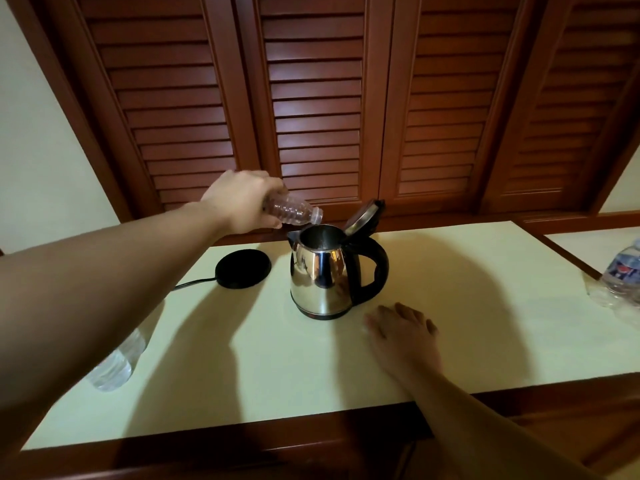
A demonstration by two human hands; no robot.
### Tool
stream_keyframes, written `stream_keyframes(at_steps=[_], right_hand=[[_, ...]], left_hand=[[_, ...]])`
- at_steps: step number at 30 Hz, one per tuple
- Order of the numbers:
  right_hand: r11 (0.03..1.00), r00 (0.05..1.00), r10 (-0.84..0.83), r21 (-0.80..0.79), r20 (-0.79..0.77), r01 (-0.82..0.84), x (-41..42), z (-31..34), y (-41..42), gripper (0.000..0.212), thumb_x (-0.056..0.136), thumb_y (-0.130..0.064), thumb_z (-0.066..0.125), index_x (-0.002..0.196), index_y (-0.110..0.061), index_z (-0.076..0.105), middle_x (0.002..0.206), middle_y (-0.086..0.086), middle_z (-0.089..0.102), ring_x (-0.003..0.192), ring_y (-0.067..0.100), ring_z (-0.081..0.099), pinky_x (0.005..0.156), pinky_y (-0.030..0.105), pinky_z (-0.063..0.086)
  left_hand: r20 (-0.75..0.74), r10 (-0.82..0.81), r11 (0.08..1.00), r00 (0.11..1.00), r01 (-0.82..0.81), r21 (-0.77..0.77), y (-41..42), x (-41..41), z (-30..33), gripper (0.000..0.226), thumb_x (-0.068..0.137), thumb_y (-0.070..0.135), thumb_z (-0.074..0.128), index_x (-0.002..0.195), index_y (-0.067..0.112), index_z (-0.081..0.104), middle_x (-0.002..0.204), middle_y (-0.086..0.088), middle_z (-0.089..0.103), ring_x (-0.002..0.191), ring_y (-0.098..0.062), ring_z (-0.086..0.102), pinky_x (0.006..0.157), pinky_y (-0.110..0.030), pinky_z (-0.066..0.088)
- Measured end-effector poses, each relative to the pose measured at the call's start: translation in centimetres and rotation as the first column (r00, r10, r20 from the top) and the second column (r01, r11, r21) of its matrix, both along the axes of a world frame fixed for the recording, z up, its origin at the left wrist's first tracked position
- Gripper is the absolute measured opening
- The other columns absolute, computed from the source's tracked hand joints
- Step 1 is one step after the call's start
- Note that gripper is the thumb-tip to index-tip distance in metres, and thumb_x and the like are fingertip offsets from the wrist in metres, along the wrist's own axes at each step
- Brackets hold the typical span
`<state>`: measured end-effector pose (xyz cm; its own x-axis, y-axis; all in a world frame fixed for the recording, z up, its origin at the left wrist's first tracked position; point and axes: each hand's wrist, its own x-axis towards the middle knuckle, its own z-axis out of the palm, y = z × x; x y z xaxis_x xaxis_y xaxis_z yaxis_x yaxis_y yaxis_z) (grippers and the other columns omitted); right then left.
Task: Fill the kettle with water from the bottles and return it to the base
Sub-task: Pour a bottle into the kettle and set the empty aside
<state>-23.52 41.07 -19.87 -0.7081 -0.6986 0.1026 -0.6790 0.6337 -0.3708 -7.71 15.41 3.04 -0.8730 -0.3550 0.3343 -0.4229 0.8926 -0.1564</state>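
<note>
A steel kettle with a black handle stands on the pale tabletop, its lid tipped open. My left hand grips a clear plastic bottle, tilted with its mouth just over the kettle's opening. The round black base lies to the kettle's left, with its cord running left. My right hand rests flat on the table, just in front and right of the kettle, with its fingers straight.
A clear bottle lies partly hidden under my left forearm at the table's left. Another bottle with a blue label stands at the far right edge. Brown louvred doors rise behind the table.
</note>
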Motion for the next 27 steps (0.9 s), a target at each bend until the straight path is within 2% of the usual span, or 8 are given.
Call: stream_keyframes(at_steps=[2, 4, 6, 11, 17, 20, 24, 27], right_hand=[[0.999, 1.000, 0.027, 0.024, -0.002, -0.027, 0.0, -0.1, 0.0, 0.055, 0.099, -0.066, 0.031, 0.146, -0.041, 0.046, 0.155, -0.003, 0.040, 0.147, 0.025, 0.028, 0.120, 0.058, 0.013], [0.999, 0.999, 0.040, 0.018, 0.000, -0.040, -0.2, -0.5, 0.0, 0.046, 0.097, -0.066, 0.036, 0.133, -0.046, 0.056, 0.148, -0.006, 0.042, 0.143, 0.024, 0.030, 0.119, 0.061, 0.010], [0.999, 0.998, 0.045, 0.013, -0.037, -0.045, -0.3, -0.4, 0.0, 0.040, 0.096, -0.066, 0.039, 0.118, -0.044, 0.064, 0.132, -0.007, 0.048, 0.132, 0.024, 0.037, 0.115, 0.056, 0.020], [0.988, 0.977, 0.151, 0.063, -0.147, -0.143, 0.0, 0.9, -0.1, 0.039, 0.100, -0.055, 0.041, 0.107, -0.029, 0.068, 0.109, -0.006, 0.056, 0.110, 0.019, 0.048, 0.092, 0.041, 0.037], [0.880, 0.950, 0.234, -0.462, 0.209, -0.115, 2.4, 5.9, 0.0, 0.024, 0.102, -0.045, 0.056, 0.106, -0.025, 0.067, 0.094, -0.008, 0.063, 0.084, 0.004, 0.058, 0.068, 0.018, 0.041], [0.841, 0.920, 0.314, -0.518, 0.234, -0.156, 3.7, 8.4, 0.4, 0.025, 0.102, -0.045, 0.055, 0.113, -0.027, 0.069, 0.102, -0.012, 0.068, 0.091, -0.003, 0.061, 0.071, 0.009, 0.042], [0.837, 0.911, 0.349, -0.510, 0.221, -0.197, 4.9, 10.1, 1.2, 0.026, 0.103, -0.039, 0.057, 0.122, -0.026, 0.068, 0.110, -0.014, 0.069, 0.100, -0.002, 0.061, 0.083, 0.014, 0.045], [0.845, 0.925, 0.334, -0.493, 0.183, -0.207, 5.1, 10.4, 2.2, 0.026, 0.102, -0.041, 0.057, 0.121, -0.028, 0.068, 0.106, -0.020, 0.066, 0.099, -0.008, 0.059, 0.081, 0.010, 0.045]], left_hand=[[-0.058, 0.052, 0.991, 0.997, -0.044, 0.124, 0.0, 0.7, -1.2, 0.054, 0.077, 0.048, 0.085, 0.123, 0.031, 0.063, 0.112, 0.002, 0.066, 0.103, -0.025, 0.063, 0.086, -0.041, 0.053], [-0.113, 0.090, 0.973, 0.990, -0.063, 0.220, -0.1, 1.6, -2.7, 0.051, 0.076, 0.047, 0.086, 0.119, 0.032, 0.063, 0.111, 0.003, 0.067, 0.101, -0.024, 0.064, 0.084, -0.041, 0.055], [-0.169, 0.123, 0.957, 0.978, -0.071, 0.281, -0.1, 2.8, -4.4, 0.048, 0.075, 0.049, 0.085, 0.116, 0.033, 0.064, 0.110, 0.004, 0.071, 0.098, -0.022, 0.066, 0.084, -0.041, 0.057], [-0.296, 0.137, 0.914, 0.945, -0.005, 0.406, 1.5, 6.6, -9.1, 0.050, 0.074, 0.048, 0.089, 0.115, 0.029, 0.068, 0.107, 0.005, 0.071, 0.097, -0.018, 0.066, 0.085, -0.037, 0.055], [-0.402, 0.036, 0.815, 0.915, 0.206, 0.542, 5.3, 8.3, -13.8, 0.051, 0.072, 0.044, 0.092, 0.116, 0.029, 0.071, 0.103, 0.011, 0.069, 0.094, -0.001, 0.064, 0.082, -0.014, 0.048], [-0.443, -0.026, 0.799, 0.896, 0.285, 0.529, 6.6, 7.8, -15.1, 0.053, 0.072, 0.041, 0.093, 0.118, 0.026, 0.072, 0.103, 0.012, 0.068, 0.095, 0.001, 0.064, 0.083, -0.019, 0.050], [-0.451, -0.031, 0.765, 0.892, 0.312, 0.563, 7.6, 6.9, -15.1, 0.055, 0.074, 0.042, 0.092, 0.123, 0.032, 0.070, 0.108, 0.015, 0.066, 0.097, -0.001, 0.065, 0.082, -0.017, 0.052], [-0.453, -0.100, 0.742, 0.886, 0.370, 0.559, 7.9, 6.4, -14.8, 0.052, 0.076, 0.044, 0.089, 0.123, 0.035, 0.068, 0.109, 0.016, 0.067, 0.098, -0.001, 0.064, 0.083, -0.021, 0.053]])
